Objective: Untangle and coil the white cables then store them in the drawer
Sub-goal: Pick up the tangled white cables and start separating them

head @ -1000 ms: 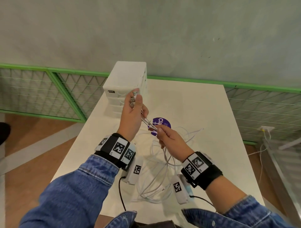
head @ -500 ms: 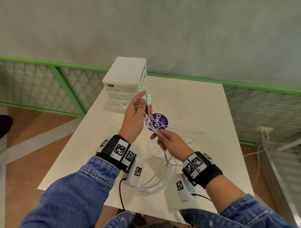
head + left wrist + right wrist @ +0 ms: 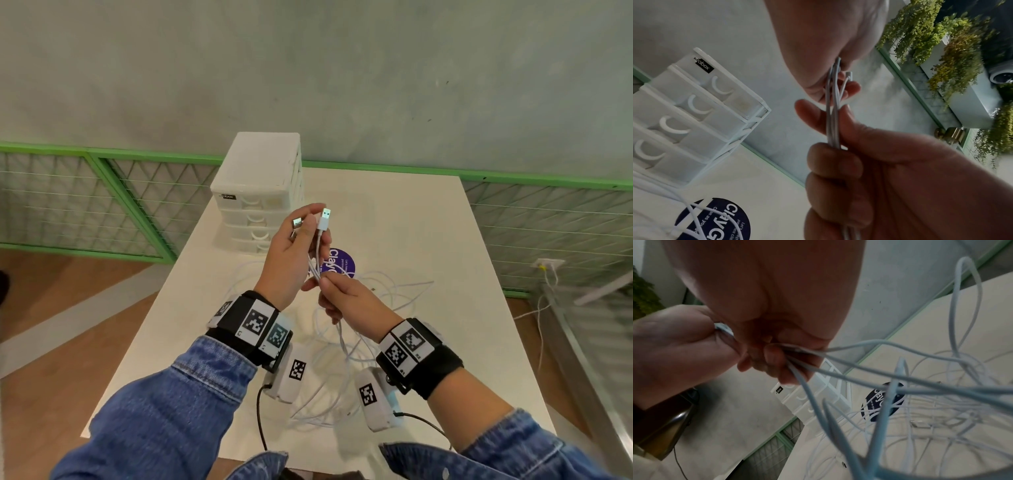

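Observation:
My left hand (image 3: 303,236) holds the plug ends of the white cables (image 3: 346,346) upright above the table; a USB plug (image 3: 324,219) sticks up past its fingers. My right hand (image 3: 339,291) grips the same cables just below, with the strands (image 3: 833,123) running through its curled fingers. From there the cables (image 3: 910,386) hang in tangled loops onto the table (image 3: 428,240). The white drawer unit (image 3: 260,192) stands at the table's far left with its drawers shut; its curved handles (image 3: 675,126) show in the left wrist view.
A round purple sticker (image 3: 342,265) lies on the table under the cables. A green mesh fence (image 3: 102,205) runs behind and left of the table, below a grey wall. A wall socket with a cord (image 3: 546,267) sits at the right.
Both hands have come nearer to me and away from the drawer unit. The USB plug now stands out above the left hand's fingers, and the right hand has slid closer under the left.

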